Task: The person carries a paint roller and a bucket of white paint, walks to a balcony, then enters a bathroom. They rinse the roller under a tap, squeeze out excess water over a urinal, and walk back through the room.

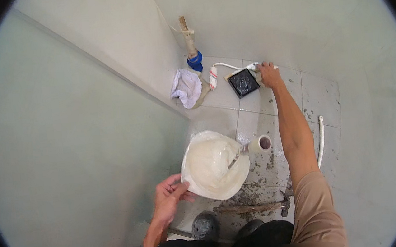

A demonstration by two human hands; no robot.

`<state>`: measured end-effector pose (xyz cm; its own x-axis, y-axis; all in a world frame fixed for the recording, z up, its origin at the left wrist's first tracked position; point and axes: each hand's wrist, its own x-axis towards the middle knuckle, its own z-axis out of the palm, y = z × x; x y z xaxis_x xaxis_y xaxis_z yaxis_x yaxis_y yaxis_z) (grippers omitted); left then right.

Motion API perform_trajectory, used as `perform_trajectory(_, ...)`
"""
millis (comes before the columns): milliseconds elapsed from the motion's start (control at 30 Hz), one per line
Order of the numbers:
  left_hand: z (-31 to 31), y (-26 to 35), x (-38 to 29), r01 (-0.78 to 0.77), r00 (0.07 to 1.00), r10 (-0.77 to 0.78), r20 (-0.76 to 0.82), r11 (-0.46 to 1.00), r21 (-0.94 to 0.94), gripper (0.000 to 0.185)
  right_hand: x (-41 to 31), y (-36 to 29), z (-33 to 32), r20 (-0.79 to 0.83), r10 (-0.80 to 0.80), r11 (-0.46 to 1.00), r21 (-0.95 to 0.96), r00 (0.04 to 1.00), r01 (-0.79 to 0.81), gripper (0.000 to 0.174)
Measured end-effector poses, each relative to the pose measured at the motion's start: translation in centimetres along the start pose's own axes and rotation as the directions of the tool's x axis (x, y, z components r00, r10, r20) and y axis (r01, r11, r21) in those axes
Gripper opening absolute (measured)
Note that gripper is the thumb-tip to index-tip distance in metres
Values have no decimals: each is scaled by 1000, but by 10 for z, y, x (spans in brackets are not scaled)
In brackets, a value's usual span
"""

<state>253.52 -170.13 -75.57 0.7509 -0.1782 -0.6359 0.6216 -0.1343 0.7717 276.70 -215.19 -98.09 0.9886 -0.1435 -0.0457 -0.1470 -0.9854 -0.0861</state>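
Note:
My left hand (171, 195) grips the lower left rim of a white bowl-like container (204, 190) holding a wet, creamy white mix. A tool with a pale tubular handle (260, 144) stands in the mix, its narrow shaft leaning to the right. My right hand (270, 74) reaches to the far floor, its fingers at the handle end of a paint roller; the grip is partly hidden. The small white roller sleeve (213, 77) lies to the left on the tiles. Between the sleeve and my right hand sits a black square tray-like piece (243, 83), wet on top.
A claw hammer (252, 208) lies near my shoes amid grey crumbs. A crumpled white cloth (186, 88) and a wooden-handled brush-like tool (190, 44) with a blue part are in the far corner. A white flexible tube (321, 140) lies at the right. Walls flank the tiled floor.

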Motion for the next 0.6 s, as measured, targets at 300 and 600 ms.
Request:
perform_trajectory(300,6,-8,-3,-34,999,29,-41,992,-119,27,-8,11,-14,21,-19,988,-153,1000,22,34)
perform_trajectory(600,49,11,34,-214,969,179,-170,951,-223,22,-111,67,-97,-424,-6,970,219,905,109,44)
